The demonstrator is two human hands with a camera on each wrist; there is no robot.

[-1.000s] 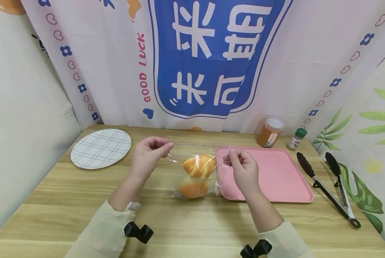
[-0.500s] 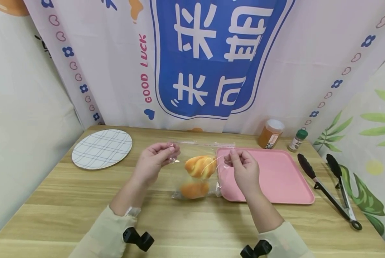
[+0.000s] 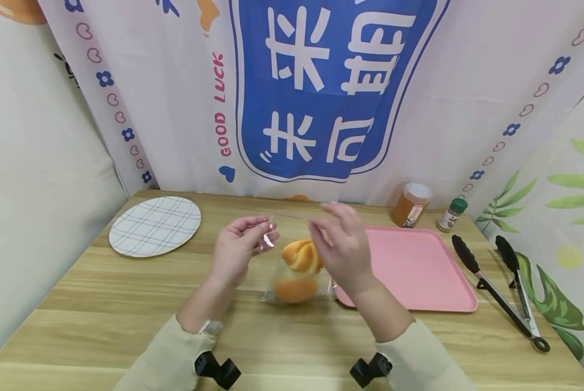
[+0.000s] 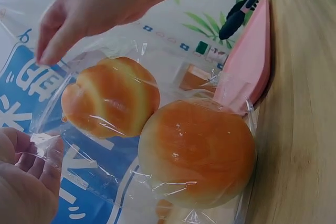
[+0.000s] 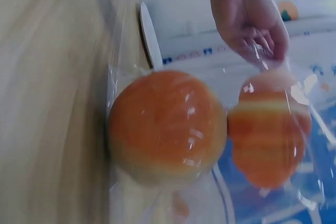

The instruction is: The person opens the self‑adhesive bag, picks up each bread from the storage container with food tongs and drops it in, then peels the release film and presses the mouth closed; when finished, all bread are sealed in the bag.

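Observation:
A clear plastic bag holds two breads: a round bun at the bottom and a ridged, twisted roll above it. My left hand pinches the bag's top left corner, thumb against curled fingers. Blurred in the head view, my right hand is raised over the bag's right side. Its thumb and forefinger are close together, right at the bag's top edge in the left wrist view; I cannot tell whether they pinch the film. The bag stands upright, its bottom at the wooden table.
Right of the bag lies a pink tray, with black-tipped tongs beyond it. A jar with amber contents and a green-capped shaker bottle stand behind. A checked oval plate lies at the back left.
My right hand has left the bag's right edge and moved left and up toward its top middle. The left hand has shifted slightly right, still pinching its corner.

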